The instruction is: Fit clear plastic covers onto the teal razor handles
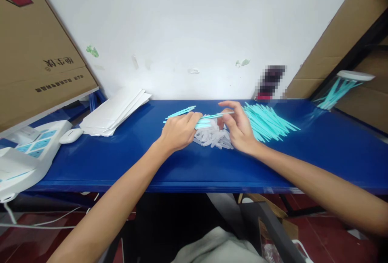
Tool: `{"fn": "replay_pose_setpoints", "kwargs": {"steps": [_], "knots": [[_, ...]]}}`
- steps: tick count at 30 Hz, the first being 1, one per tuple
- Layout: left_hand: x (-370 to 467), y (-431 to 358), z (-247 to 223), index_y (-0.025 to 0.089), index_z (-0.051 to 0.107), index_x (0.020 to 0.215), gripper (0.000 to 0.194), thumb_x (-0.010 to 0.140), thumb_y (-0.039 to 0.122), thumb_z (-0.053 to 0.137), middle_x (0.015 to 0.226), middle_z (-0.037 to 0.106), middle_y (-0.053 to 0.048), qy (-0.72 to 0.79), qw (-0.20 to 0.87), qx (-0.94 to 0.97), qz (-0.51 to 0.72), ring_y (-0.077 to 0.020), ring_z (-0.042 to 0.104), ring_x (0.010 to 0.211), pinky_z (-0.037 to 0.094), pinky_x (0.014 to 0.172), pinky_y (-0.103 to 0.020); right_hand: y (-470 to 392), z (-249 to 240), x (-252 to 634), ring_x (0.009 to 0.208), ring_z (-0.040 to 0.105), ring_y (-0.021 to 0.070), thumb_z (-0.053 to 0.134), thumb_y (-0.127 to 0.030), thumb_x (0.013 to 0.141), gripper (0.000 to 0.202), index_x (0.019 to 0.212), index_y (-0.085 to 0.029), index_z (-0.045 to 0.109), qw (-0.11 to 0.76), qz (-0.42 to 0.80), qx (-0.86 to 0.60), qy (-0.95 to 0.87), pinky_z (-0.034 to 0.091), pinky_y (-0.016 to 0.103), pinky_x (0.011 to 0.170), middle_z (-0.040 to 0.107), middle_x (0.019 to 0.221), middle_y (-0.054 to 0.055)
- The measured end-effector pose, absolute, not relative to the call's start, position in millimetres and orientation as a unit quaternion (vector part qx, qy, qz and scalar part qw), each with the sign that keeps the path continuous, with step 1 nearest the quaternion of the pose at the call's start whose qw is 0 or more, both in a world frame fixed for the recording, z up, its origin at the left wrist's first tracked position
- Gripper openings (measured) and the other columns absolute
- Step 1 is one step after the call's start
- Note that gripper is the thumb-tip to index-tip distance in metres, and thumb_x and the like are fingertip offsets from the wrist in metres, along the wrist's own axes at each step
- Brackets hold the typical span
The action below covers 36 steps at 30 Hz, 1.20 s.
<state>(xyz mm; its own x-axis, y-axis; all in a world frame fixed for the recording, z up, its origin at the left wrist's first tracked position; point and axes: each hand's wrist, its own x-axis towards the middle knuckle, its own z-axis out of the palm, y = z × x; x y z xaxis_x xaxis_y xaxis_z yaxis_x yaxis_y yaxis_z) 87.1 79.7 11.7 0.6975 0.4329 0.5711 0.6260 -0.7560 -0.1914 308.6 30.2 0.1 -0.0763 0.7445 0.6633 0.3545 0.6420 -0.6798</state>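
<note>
My left hand [181,130] is closed round several turquoise sticks [203,124], which stick out on both sides of it. One of them points right, toward my right hand [239,127], whose thumb and fingers are closed on its pale tip. Below and between the hands lies a pile of small translucent caps [214,137] on the blue table [182,170]. Just right of my right hand is a large heap of loose turquoise sticks [268,121]. A few more turquoise sticks [181,112] lie behind my left hand.
White paper envelopes [112,113] are stacked at the left, near a white power strip [45,146] and a small white case [71,135]. A clear jar of turquoise sticks [336,89] stands at the back right. Cardboard [39,49] leans at the left; a white wall [194,32] is behind.
</note>
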Motion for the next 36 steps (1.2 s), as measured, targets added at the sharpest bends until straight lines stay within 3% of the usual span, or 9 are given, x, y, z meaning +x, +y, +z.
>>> {"fn": "replay_pose_setpoints", "kwargs": {"steps": [3,9,15,19,27,32,36], "knots": [[86.0,77.8,10.3,0.017,0.055,0.123,0.032,0.097,0.025,0.038,0.106,0.076,-0.011,-0.283,0.169,-0.912,-0.244,-0.0249,0.073,0.083,0.049,0.062,-0.030,26.8,-0.6,308.6,0.067,0.057,0.0179,0.045,-0.046,0.105,0.022,0.107,-0.026,0.054,0.546,0.143,-0.392,-0.726,0.046,0.035,0.063,0.058,0.077,0.001],[86.0,75.7,10.5,0.017,0.055,0.118,0.033,0.104,0.034,0.031,0.099,0.078,-0.010,-0.243,0.107,-0.934,-0.239,-0.0229,0.072,0.074,0.045,0.060,-0.029,16.5,-5.4,299.6,0.068,0.057,0.0171,0.044,-0.037,0.106,0.016,0.111,-0.025,0.053,0.462,0.128,-0.370,-0.796,0.044,0.034,0.063,0.063,0.087,0.003],[82.9,74.7,13.6,0.017,0.053,0.115,0.032,0.106,0.035,0.029,0.101,0.078,-0.009,-0.238,0.066,-0.943,-0.224,-0.0249,0.072,0.075,0.043,0.060,-0.032,18.9,-12.2,299.4,0.065,0.054,0.0148,0.055,-0.037,0.103,0.015,0.113,-0.026,0.057,0.471,0.207,-0.357,-0.780,0.044,0.031,0.061,0.062,0.087,0.001],[82.0,73.5,15.1,0.017,0.051,0.118,0.032,0.103,0.036,0.032,0.090,0.076,-0.009,-0.221,0.042,-0.952,-0.207,-0.0246,0.070,0.069,0.041,0.059,-0.032,17.4,-11.7,296.7,0.075,0.062,0.0164,0.061,-0.041,0.099,0.021,0.111,-0.025,0.058,0.483,0.288,-0.360,-0.745,0.050,0.032,0.068,0.067,0.095,0.003],[90.2,71.2,8.1,0.016,0.054,0.112,0.037,0.100,0.040,0.029,0.073,0.073,-0.008,-0.320,0.115,-0.921,-0.189,-0.0261,0.067,0.059,0.037,0.051,-0.031,13.1,-3.4,285.7,0.084,0.066,0.0182,0.067,-0.048,0.094,0.032,0.111,-0.026,0.051,0.487,0.380,-0.345,-0.707,0.054,0.032,0.074,0.069,0.099,0.003],[95.2,69.0,6.5,0.015,0.056,0.112,0.042,0.104,0.038,0.022,0.075,0.073,-0.011,-0.306,0.163,-0.911,-0.223,-0.0276,0.070,0.065,0.037,0.052,-0.032,14.4,-6.0,282.7,0.088,0.063,0.0173,0.052,-0.046,0.103,0.023,0.112,-0.025,0.054,0.502,0.314,-0.364,-0.719,0.053,0.033,0.079,0.064,0.105,0.004],[86.4,74.9,9.9,0.016,0.055,0.114,0.048,0.109,0.047,0.019,0.089,0.075,-0.011,-0.230,0.121,-0.939,-0.225,-0.0262,0.073,0.076,0.040,0.058,-0.031,15.5,-5.4,287.7,0.088,0.062,0.0195,0.047,-0.039,0.106,0.017,0.110,-0.024,0.053,0.485,0.178,-0.380,-0.767,0.049,0.035,0.080,0.065,0.100,0.005]]}}
